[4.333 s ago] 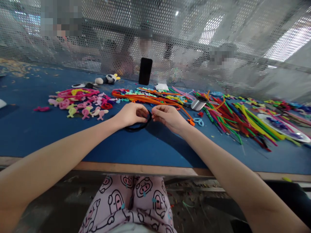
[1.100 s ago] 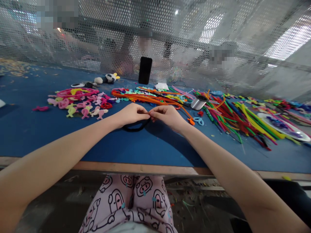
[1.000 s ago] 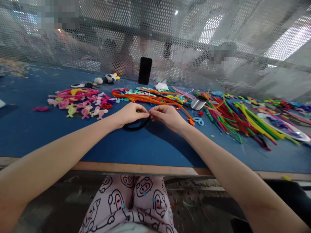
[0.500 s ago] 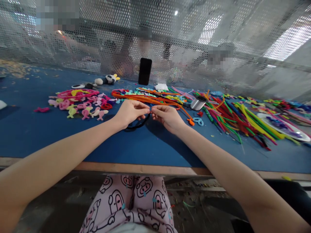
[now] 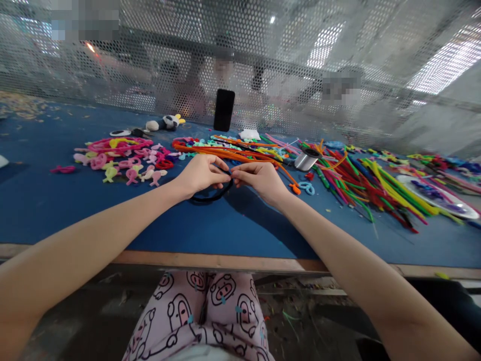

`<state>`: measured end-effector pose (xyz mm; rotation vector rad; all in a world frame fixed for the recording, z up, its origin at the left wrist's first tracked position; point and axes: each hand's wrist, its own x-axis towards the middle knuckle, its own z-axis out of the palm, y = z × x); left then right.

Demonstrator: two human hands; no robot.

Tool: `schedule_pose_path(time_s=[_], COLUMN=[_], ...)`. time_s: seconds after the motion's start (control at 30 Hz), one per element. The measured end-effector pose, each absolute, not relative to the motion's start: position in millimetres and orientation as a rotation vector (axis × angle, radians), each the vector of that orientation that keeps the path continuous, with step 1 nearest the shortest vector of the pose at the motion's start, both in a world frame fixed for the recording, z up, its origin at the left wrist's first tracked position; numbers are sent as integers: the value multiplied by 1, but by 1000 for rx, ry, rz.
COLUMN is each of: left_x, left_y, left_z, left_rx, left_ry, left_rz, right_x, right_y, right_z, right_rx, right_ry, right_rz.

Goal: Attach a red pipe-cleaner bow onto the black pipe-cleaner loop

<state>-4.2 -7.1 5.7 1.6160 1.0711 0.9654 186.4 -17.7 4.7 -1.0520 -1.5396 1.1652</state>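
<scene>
Black loop [image 5: 212,199]: left fingers [image 5: 221,177] and right fingers [image 5: 242,175] pinch it, closer together than earlier.

Black phone [image 5: 224,110] upright before perforated screen [image 5: 259,30]; plush toy [image 5: 171,122] lying left.

Left fingers [image 5: 221,178]: drawn together since earliest view | gap to right fingers [image 5: 241,175]: narrowed

Head-worn view, forward-down over blue table [image 5: 203,233]
</scene>
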Motion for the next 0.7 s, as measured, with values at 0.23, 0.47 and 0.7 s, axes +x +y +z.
schedule_pose_path(time_s=[0.23, 0.47, 0.7], left_x=[-5, -7, -10], left_y=[-7, -7, -3], left_z=[9, 10, 6], left_rx=[1700, 1713, 1766], left_ry=[1050, 1043, 994], left_rz=[984, 958, 902], right_x=[187, 188, 189], right_y=[-15, -18, -19], right_z=[3, 9, 8], right_rx=[-1062, -1094, -1076], right_ry=[-1500, -1426, -1517], right_rz=[1170, 1271, 1302])
